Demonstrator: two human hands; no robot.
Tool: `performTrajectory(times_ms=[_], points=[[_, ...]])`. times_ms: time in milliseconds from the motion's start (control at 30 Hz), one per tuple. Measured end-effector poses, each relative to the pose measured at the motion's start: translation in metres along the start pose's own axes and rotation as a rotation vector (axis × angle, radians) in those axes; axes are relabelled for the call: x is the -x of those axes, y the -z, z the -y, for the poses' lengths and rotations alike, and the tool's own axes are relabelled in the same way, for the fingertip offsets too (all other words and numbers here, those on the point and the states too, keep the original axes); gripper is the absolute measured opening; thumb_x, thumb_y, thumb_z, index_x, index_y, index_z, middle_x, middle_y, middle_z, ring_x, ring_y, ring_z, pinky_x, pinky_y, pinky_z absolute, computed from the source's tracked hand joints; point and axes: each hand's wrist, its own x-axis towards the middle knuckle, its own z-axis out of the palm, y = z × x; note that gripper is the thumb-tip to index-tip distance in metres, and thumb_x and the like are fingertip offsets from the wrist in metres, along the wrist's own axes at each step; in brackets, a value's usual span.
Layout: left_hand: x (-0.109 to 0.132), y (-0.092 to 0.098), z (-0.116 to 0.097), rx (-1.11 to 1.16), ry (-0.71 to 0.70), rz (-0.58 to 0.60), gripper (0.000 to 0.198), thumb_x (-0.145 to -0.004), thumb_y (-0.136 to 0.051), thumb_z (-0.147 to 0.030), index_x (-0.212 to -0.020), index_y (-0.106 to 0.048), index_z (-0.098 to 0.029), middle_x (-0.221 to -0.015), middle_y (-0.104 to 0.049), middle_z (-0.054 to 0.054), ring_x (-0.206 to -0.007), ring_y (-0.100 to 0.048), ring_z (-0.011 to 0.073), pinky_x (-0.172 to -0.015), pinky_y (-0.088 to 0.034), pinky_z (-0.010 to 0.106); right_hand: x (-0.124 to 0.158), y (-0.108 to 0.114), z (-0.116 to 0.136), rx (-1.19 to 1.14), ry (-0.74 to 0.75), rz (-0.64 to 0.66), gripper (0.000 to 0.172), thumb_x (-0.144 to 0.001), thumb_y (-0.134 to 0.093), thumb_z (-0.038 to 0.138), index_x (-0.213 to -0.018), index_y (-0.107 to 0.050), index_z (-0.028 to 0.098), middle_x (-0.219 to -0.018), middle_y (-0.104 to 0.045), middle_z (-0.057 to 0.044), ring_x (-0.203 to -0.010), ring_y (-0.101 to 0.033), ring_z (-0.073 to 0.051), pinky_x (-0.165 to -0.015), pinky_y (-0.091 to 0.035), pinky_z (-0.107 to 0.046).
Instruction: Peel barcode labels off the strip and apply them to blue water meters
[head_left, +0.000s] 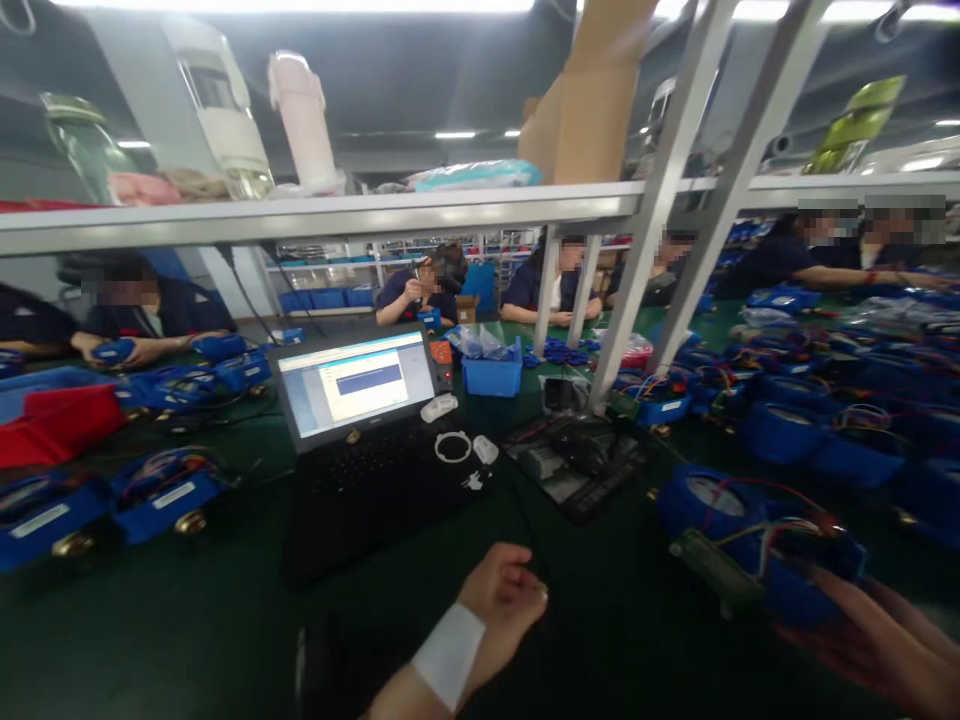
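Blue meter (757,540) lies lengthwise left to right on the worktop (187,620), right hand (885,640) touching it, grip unclear through blur; left hand (506,590) loosely curled, holding nothing

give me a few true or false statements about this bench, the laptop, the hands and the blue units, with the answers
1. The laptop is open with its screen lit. True.
2. The left hand holds a screwdriver. False: it is loosely curled over the green table and holds nothing that shows; a white band wraps its wrist.
3. The right hand is at a blue unit with wires. True, though the hand is blurred, so the grip cannot be told.
4. The small blue bin stands in front of the laptop's keyboard. False: it stands behind the laptop, to its right.
5. A white ring lies on the laptop's right side. True.
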Motion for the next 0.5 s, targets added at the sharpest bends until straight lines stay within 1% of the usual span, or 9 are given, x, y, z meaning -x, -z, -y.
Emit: performTrajectory(times_ms=[100,133,200,267,333,400,433,467,500], points=[[-0.016,-0.027,-0.002,0.043,0.032,0.066,0.041,-0.073,-0.066,-0.021,-0.11,-0.052,-0.014,-0.085,-0.062,0.004,-0.071,-0.06,0.0135,-0.059,-0.047,0.022,0.047,-0.023,-0.008,-0.039,-0.026,0.131,0.103,-0.062,-0.064,0.066,-0.144,-0.019,0.025,-0.079,-0.069,-0.014,-0.074,-0.068,-0.033,-0.068,-0.054,-0.043],[-0.017,-0.035,-0.002,0.06,0.044,0.081,0.045,-0.074,-0.065,-0.025,-0.114,-0.049,-0.013,-0.086,-0.061,0.005,-0.073,-0.061,0.0149,-0.06,-0.048,0.023,0.063,-0.033,-0.009,-0.035,0.001,0.14,0.104,-0.061,-0.065,0.067,-0.144,-0.019,0.024,-0.077,-0.069,-0.012,-0.073,-0.068,-0.032,-0.066,-0.054,-0.041],[-0.017,-0.048,-0.002,0.096,0.074,0.107,0.057,-0.076,-0.064,-0.034,-0.122,-0.042,-0.009,-0.089,-0.06,0.008,-0.078,-0.062,0.0178,-0.061,-0.05,0.025,0.09,-0.054,-0.01,-0.016,0.086,0.105,0.103,-0.065,-0.057,0.072,-0.145,-0.017,0.02,-0.069,-0.069,-0.007,-0.065,-0.068,-0.029,-0.059,-0.052,-0.037],[-0.016,-0.057,-0.002,0.124,0.106,0.132,0.069,-0.073,-0.066,-0.044,-0.125,-0.038,-0.008,-0.09,-0.06,0.009,-0.081,-0.063,0.0195,-0.062,-0.051,0.026,0.105,-0.07,-0.013,0.016,0.146,0.096,0.101,-0.07,-0.047,0.076,-0.145,-0.014,0.015,-0.061,-0.066,-0.004,-0.058,-0.067,-0.028,-0.052,-0.049,-0.034],[-0.017,-0.062,-0.002,0.148,0.125,0.151,0.08,-0.067,-0.069,-0.052,-0.126,-0.037,-0.007,-0.088,-0.061,0.009,-0.078,-0.062,0.0196,-0.062,-0.051,0.026,0.106,-0.073,-0.017,0.067,0.198,0.132,0.097,-0.074,-0.038,0.077,-0.143,-0.016,0.013,-0.057,-0.064,-0.002,-0.052,-0.065,-0.026,-0.046,-0.045,-0.031],[-0.018,-0.064,-0.004,0.175,0.137,0.157,0.088,-0.061,-0.072,-0.057,-0.125,-0.037,-0.007,-0.087,-0.061,0.01,-0.073,-0.061,0.0194,-0.06,-0.05,0.028,0.094,-0.063,-0.018,0.179,0.273,0.173,0.088,-0.077,-0.034,0.077,-0.137,-0.03,0.013,-0.058,-0.063,-0.003,-0.05,-0.063,-0.025,-0.046,-0.045,-0.033],[-0.018,-0.065,-0.005,0.192,0.144,0.153,0.092,-0.059,-0.073,-0.058,-0.126,-0.036,-0.007,-0.088,-0.061,0.011,-0.072,-0.06,0.0197,-0.059,-0.051,0.029,0.084,-0.056,-0.016,0.252,0.319,0.151,0.083,-0.077,-0.033,0.077,-0.131,-0.04,0.014,-0.062,-0.065,-0.005,-0.054,-0.063,-0.026,-0.051,-0.047,-0.035],[-0.018,-0.067,-0.006,0.213,0.153,0.146,0.095,-0.057,-0.075,-0.058,-0.127,-0.034,-0.007,-0.092,-0.061,0.012,-0.072,-0.059,0.0202,-0.059,-0.051,0.029,0.074,-0.049,-0.013,0.31,0.368,0.101,0.078,-0.077,-0.034,0.077,-0.123,-0.049,0.015,-0.07,-0.067,-0.007,-0.062,-0.065,-0.027,-0.059,-0.05,-0.037],[-0.018,-0.068,-0.006,0.238,0.164,0.138,0.098,-0.056,-0.076,-0.058,-0.128,-0.032,-0.008,-0.096,-0.061,0.013,-0.073,-0.06,0.0206,-0.059,-0.051,0.03,0.063,-0.043,-0.009,0.331,0.416,0.046,0.075,-0.075,-0.036,0.077,-0.115,-0.055,0.016,-0.082,-0.069,-0.01,-0.076,-0.066,-0.03,-0.07,-0.052,-0.04]])
